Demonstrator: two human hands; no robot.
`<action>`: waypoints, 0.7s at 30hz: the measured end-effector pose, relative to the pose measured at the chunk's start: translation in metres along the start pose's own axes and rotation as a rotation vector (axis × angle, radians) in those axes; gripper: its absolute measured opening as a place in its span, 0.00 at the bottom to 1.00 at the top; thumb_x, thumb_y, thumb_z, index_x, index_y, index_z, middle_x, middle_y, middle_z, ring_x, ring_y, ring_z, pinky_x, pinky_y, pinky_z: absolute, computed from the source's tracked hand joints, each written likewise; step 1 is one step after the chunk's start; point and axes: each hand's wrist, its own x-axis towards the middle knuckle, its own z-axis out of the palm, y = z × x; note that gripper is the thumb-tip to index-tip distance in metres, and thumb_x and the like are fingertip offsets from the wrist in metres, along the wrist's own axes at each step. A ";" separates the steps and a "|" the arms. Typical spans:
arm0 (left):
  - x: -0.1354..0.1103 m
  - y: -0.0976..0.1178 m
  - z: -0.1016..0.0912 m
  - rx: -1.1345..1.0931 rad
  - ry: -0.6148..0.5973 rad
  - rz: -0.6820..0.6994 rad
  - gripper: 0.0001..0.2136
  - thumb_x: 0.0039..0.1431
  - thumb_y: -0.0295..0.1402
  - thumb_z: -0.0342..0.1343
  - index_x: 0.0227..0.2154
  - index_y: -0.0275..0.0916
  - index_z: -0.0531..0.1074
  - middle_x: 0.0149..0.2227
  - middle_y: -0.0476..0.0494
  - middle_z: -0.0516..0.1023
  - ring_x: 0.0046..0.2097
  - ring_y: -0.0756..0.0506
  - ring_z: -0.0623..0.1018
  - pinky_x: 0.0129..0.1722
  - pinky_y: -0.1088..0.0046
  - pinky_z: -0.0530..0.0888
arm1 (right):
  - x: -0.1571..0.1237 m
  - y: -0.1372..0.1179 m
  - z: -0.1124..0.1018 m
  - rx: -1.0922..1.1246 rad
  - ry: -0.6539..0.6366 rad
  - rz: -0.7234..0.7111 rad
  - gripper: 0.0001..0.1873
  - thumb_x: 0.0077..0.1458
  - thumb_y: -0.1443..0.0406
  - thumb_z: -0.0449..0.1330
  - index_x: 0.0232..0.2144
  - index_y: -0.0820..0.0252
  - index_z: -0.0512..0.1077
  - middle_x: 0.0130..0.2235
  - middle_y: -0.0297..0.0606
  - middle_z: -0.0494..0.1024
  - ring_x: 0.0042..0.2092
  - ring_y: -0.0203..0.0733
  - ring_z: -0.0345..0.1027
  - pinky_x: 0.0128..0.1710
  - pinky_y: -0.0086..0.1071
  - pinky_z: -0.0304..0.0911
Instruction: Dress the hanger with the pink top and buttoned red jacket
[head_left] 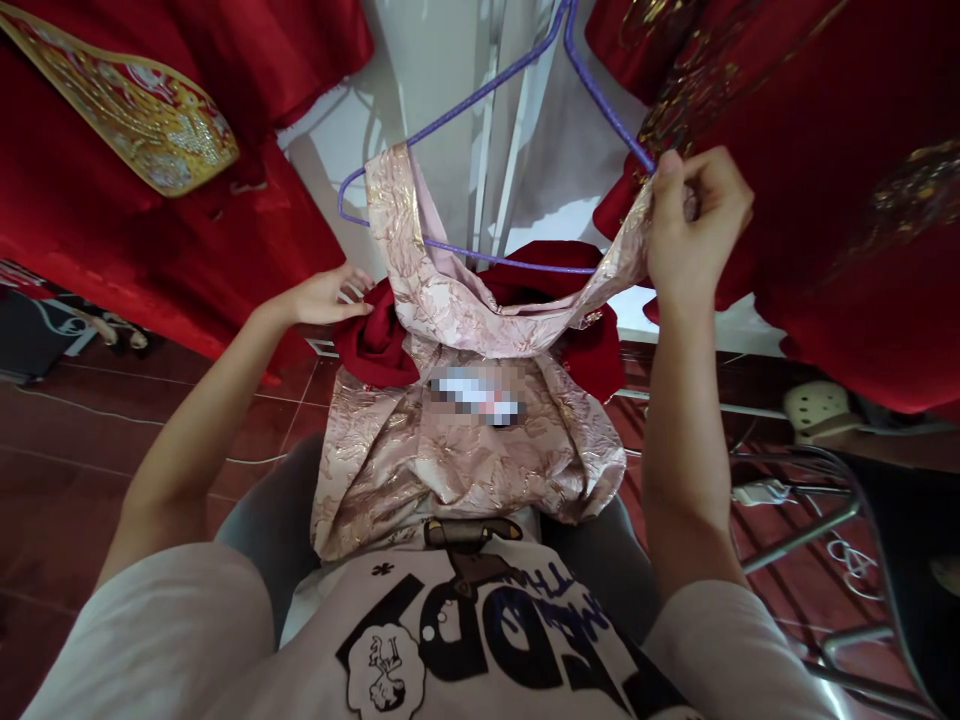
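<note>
A pink and gold brocade dress with red sleeves lies across my lap, its upper part raised on a purple hanger. One shoulder strap sits over the hanger's left arm. My right hand is closed at the other shoulder strap, pinching it near the hanger's right arm. At the left, my left hand is beside the red sleeve, fingers apart and the thumb touching or very close to the cloth. A blurred patch covers part of the dress front.
Red garments with gold decoration hang on the left, and more red garments hang on the right. A metal-framed chair stands at my right. A pale clog and a white cable lie on the tiled floor.
</note>
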 end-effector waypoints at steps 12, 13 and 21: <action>0.000 0.018 0.013 0.386 0.012 0.007 0.25 0.48 0.41 0.67 0.51 0.41 0.75 0.43 0.38 0.83 0.48 0.32 0.83 0.52 0.56 0.79 | 0.000 0.001 -0.001 0.009 -0.003 0.016 0.22 0.74 0.60 0.56 0.27 0.53 0.57 0.28 0.29 0.60 0.33 0.36 0.58 0.41 0.35 0.60; -0.001 0.020 0.015 0.433 0.039 -0.021 0.22 0.51 0.41 0.63 0.50 0.40 0.77 0.41 0.39 0.83 0.48 0.32 0.83 0.53 0.56 0.78 | 0.000 0.001 -0.001 0.006 -0.004 0.019 0.22 0.75 0.60 0.56 0.27 0.53 0.57 0.28 0.29 0.61 0.33 0.36 0.58 0.42 0.35 0.61; 0.010 0.052 -0.026 0.028 0.359 -0.240 0.17 0.70 0.49 0.59 0.40 0.38 0.73 0.28 0.48 0.77 0.39 0.44 0.76 0.44 0.63 0.79 | 0.000 0.004 -0.001 0.025 -0.032 0.006 0.22 0.75 0.55 0.54 0.28 0.53 0.58 0.29 0.30 0.63 0.34 0.36 0.60 0.44 0.36 0.64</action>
